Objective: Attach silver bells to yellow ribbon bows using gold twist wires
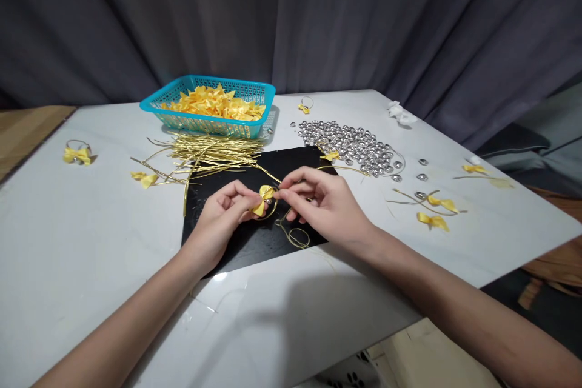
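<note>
Over the black mat (236, 248), my left hand (218, 218) pinches a yellow ribbon bow (266, 192) between thumb and fingers. A small silver bead sits at the bow's middle, and a ring of gold wire (274, 211) curves out below it. My right hand (330, 203) is closed at the bow's right side, thumb and forefinger pinching what looks like thin gold wire. A loose loop of this thin wire (299, 238) lies under that hand on the mat. The fingertips partly cover the bow and the wire end.
Behind the mat stands a blue basket (148, 103) of yellow bows, with a pile of gold wire strips (213, 150) before it. Silver beads (350, 142) spread at right. Finished-looking bow rings (77, 154) and loose bows (433, 220) lie around the white table (113, 242).
</note>
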`<state>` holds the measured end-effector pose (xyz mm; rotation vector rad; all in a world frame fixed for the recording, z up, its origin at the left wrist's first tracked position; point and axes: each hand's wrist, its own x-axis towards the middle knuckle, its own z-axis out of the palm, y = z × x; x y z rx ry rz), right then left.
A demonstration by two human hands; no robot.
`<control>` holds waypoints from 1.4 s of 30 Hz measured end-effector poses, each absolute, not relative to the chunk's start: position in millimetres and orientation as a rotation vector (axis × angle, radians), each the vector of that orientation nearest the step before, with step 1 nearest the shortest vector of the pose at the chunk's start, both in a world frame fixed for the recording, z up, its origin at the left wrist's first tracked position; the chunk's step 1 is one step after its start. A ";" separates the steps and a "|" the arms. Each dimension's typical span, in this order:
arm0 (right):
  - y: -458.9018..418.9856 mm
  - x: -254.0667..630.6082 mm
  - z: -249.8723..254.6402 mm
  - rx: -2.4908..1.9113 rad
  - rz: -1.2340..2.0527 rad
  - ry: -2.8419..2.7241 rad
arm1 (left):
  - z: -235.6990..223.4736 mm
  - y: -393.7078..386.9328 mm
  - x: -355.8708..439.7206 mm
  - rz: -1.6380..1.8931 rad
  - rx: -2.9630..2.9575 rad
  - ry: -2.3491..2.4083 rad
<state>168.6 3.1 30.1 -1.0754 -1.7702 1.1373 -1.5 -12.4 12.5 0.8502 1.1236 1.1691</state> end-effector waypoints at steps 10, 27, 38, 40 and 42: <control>-0.3 166.7 30.9 -1.085 0.716 -2.001 | 13.9 -13.6 -1.2 1.135 0.875 1.121; -0.1 165.0 30.3 -1.131 0.767 -1.993 | 15.0 -13.7 -0.3 1.107 0.890 1.142; 1.2 164.5 28.5 -1.173 0.855 -1.964 | 13.8 -13.3 1.6 1.111 0.909 1.204; 1.0 164.5 26.8 -1.164 0.907 -1.975 | 13.6 -13.2 1.8 1.116 0.903 1.210; 0.9 164.8 25.1 -1.145 0.951 -1.978 | 13.7 -12.8 2.2 1.125 0.891 1.203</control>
